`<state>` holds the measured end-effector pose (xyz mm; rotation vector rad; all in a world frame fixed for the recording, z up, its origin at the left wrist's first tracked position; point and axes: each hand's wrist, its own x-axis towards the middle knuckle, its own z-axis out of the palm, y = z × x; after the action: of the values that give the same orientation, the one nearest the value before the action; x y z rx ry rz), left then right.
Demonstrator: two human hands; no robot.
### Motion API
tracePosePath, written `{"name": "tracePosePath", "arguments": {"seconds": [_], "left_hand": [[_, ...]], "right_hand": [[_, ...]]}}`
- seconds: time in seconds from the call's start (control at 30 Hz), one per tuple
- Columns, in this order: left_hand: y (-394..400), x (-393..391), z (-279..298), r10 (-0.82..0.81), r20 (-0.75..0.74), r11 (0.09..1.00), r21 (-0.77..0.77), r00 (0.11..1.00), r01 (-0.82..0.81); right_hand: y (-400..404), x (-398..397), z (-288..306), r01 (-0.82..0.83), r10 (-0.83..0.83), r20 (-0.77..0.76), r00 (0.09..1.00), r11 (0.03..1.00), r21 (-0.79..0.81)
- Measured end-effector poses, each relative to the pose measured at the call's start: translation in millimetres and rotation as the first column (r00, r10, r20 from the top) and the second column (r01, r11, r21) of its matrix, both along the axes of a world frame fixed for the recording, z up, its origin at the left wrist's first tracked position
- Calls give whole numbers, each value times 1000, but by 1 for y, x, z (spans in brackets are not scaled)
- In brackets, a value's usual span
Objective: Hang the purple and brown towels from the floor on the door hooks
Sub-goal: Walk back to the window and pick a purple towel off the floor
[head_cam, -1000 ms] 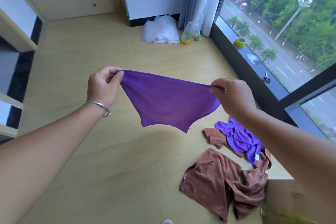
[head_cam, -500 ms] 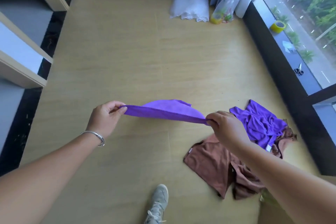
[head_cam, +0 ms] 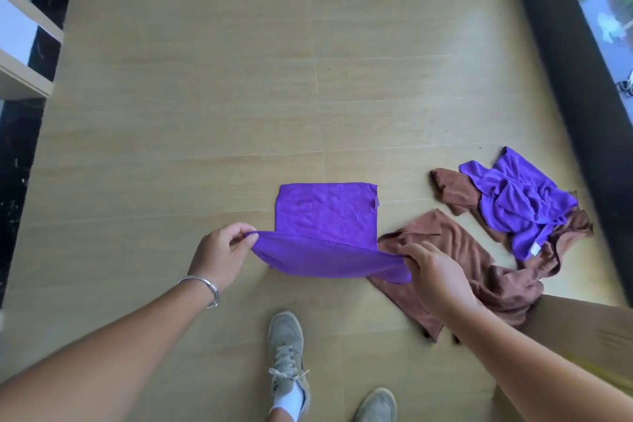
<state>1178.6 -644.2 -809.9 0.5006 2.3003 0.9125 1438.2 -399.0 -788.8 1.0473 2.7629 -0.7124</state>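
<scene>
**Holding a purple towel by two corners above the floor**

Left hand pinches the left corner of the purple towel between thumb and curled fingers; bracelet on that wrist. Right hand grips the right corner, fingers curled round the cloth. Near edge is raised between the hands; far part lies flat on the wooden floor (small tag at its far right edge). Right of it, a brown towel lies crumpled on the floor, partly under the right hand. Farther right, a second purple towel sits bunched on top of another brown towel. Two shoes at near edge.
</scene>
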Motion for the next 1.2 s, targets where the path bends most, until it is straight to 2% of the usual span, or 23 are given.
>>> {"name": "tracePosePath", "arguments": {"seconds": [0.1,0.37,0.63,0.83,0.97,1.1,1.2], "left_hand": [[13,-9,-31,-14,20,1000,-12,1000,15],[48,-36,-138,12,-22,1000,-19,1000,-13],[88,-75,-280,46,-83,994,-98,995,-54],[132,-120,-372,-155,-53,943,-305,986,132],[157,-145,-400,-332,-47,867,-409,942,285],[166,-156,-401,-422,-135,868,-344,896,357],[167,-157,-398,-471,-83,858,-273,878,434]], "right_hand": [[8,-8,-33,-6,9,80,997,1000,-30],[49,-41,-140,29,-31,111,993,999,24],[109,-111,-276,34,-35,52,998,999,25],[158,-157,-371,0,-5,85,996,999,53],[187,-174,-401,-83,87,165,983,996,-34],[204,-171,-402,-204,222,305,926,975,-89],[209,-169,-401,-221,233,327,916,972,-75]]}}
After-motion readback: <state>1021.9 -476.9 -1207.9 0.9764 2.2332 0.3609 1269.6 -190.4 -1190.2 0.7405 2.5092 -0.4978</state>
